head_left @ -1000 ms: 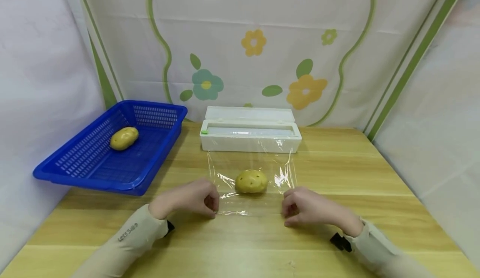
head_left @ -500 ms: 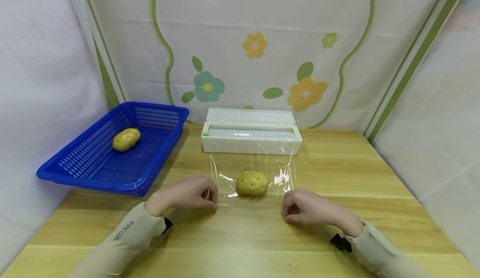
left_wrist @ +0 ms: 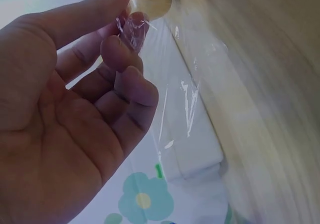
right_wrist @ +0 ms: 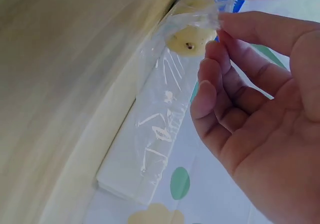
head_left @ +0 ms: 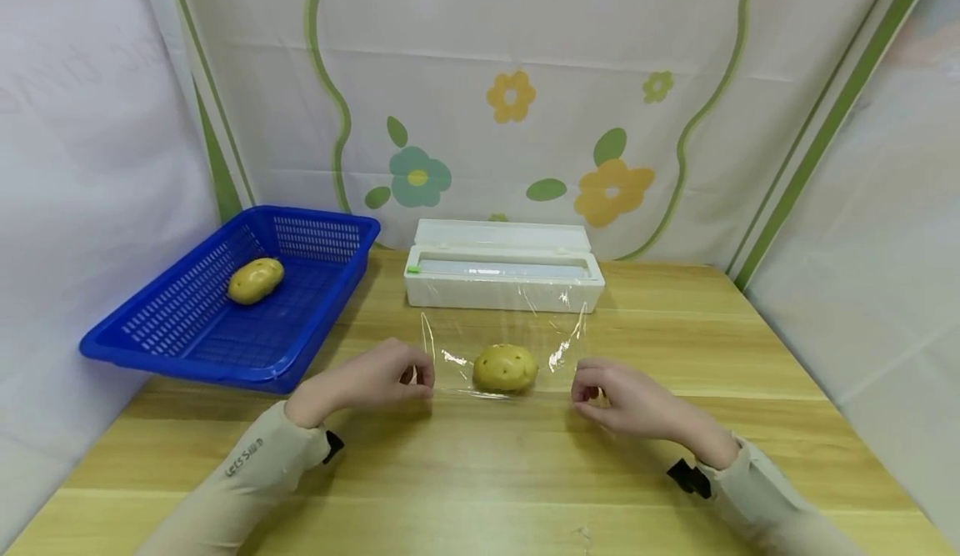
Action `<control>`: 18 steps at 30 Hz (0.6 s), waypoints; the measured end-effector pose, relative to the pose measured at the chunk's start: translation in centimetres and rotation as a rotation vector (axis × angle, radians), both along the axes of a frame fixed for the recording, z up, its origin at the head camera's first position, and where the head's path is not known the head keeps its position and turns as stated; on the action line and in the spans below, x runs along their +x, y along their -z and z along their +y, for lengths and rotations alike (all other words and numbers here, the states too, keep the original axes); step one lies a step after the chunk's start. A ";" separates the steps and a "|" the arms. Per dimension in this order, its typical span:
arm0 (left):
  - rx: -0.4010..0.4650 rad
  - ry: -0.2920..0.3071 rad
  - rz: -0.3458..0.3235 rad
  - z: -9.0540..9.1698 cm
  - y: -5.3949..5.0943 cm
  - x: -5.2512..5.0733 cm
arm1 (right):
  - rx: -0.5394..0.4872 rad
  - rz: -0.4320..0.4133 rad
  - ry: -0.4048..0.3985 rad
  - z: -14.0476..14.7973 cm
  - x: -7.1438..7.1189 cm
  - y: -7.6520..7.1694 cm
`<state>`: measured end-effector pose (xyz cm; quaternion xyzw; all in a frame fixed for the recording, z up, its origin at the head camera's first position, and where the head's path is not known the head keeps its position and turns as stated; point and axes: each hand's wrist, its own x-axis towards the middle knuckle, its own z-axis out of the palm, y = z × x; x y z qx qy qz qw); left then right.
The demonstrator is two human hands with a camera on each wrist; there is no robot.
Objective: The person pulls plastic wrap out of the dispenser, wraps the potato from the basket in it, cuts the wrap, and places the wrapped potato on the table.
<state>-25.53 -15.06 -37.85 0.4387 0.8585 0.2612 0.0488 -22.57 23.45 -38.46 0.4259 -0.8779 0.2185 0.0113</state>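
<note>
A potato (head_left: 504,368) lies in front of the white cling film box (head_left: 442,293), whose lid stands up. Clear cling film (head_left: 558,354) runs from the box towards me, around the potato; whether the potato is on or under it I cannot tell. My left hand (head_left: 375,381) pinches the film's near left corner between thumb and fingertips, as the left wrist view shows. At the near right corner my right hand (head_left: 637,402) pinches the film likewise. Through the film, the potato (right_wrist: 189,40) shows just beyond the right fingertips in the right wrist view.
To the left stands a blue slotted basket (head_left: 187,366) with another potato (head_left: 256,281) inside. Behind the box hangs a white flowered cloth (head_left: 465,89). Under everything is a wood-grain table (head_left: 480,489).
Both hands have moved slightly away from me, towards the box, with the film's near edge. That edge now appears close to the potato's front. Potato and box stay in place.
</note>
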 end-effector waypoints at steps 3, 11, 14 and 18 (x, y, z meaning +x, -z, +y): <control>0.011 -0.018 -0.012 0.1 0.0 -0.1 | -0.018 0.056 -0.020 0.2 -0.4 -0.2; 0.052 -0.103 0.001 0.2 -0.5 -0.9 | -0.036 0.101 -0.109 0.0 -2.8 -1.0; 0.046 -0.134 0.005 0.4 -0.1 -1.4 | -0.029 0.049 -0.105 -0.2 -3.6 -1.3; 0.026 -0.178 0.024 0.8 0.5 -2.1 | -0.038 0.007 -0.072 -0.3 -4.6 -1.5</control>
